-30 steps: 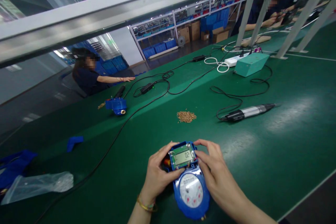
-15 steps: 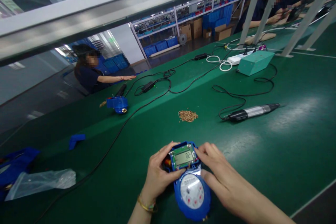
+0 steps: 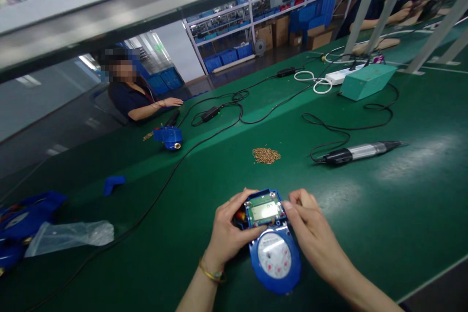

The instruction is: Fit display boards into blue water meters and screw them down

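Observation:
A blue water meter [image 3: 275,258] with a round white dial and a small green display board on top lies on the green table [image 3: 383,214] right in front of me. My left hand [image 3: 228,231] grips its left side, thumb on the lower edge of the display board. My right hand [image 3: 309,231] holds the right side, fingertips pinched at the board's right corner. A pile of small brass screws [image 3: 266,155] lies a little beyond the meter. An electric screwdriver [image 3: 360,151] with a black cable rests to the right of the pile.
A second blue meter [image 3: 168,137] sits far left near a seated person whose hand rests on the table. A clear plastic bag [image 3: 69,235] and blue parts [image 3: 114,184] lie at the left. A teal box [image 3: 366,82], a power strip and cables lie at the back.
The view has shifted slightly. My right fingers have curled in from a spread hold to a pinch at the display board's right corner. The left hand keeps its grip.

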Motion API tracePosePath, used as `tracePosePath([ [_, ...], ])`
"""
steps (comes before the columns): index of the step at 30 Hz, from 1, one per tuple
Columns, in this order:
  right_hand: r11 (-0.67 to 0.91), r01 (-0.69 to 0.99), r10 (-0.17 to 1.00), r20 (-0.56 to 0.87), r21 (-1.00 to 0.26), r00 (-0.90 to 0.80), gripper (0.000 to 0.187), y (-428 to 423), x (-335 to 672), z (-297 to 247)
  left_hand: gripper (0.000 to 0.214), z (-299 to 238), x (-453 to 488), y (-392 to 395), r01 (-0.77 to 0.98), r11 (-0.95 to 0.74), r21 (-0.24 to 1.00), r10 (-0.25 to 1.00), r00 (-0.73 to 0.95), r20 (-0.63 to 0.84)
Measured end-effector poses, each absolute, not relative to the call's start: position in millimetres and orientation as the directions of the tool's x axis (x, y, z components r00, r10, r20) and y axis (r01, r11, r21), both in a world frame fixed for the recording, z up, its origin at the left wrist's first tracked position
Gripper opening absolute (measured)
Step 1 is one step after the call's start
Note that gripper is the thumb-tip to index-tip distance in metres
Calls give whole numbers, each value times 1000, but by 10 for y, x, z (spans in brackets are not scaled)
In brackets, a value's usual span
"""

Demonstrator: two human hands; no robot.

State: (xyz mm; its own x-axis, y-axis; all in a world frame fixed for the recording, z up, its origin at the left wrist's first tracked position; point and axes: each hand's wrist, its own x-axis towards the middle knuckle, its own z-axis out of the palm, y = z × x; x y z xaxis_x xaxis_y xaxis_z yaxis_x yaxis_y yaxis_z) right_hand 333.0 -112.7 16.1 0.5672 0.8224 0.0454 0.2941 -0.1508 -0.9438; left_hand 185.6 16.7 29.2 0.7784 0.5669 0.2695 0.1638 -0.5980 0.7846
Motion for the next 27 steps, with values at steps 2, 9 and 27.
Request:
tracePosePath([
  [2, -144, 250, 804, 34, -958, 593, 51, -1115, 3313, 121, 59, 306, 1864, 164, 171, -597, 784, 569, 779, 263],
  [9, -50, -30, 756, -57, -998, 653, 51, -1083, 3182, -62, 55, 337, 1846, 128, 200, -586, 785, 581, 779, 235],
  [27, -34, 5, 704, -20, -999, 710, 42, -1188, 3258, 201, 58, 317, 1836, 147, 204, -568, 797, 600, 765, 232],
])
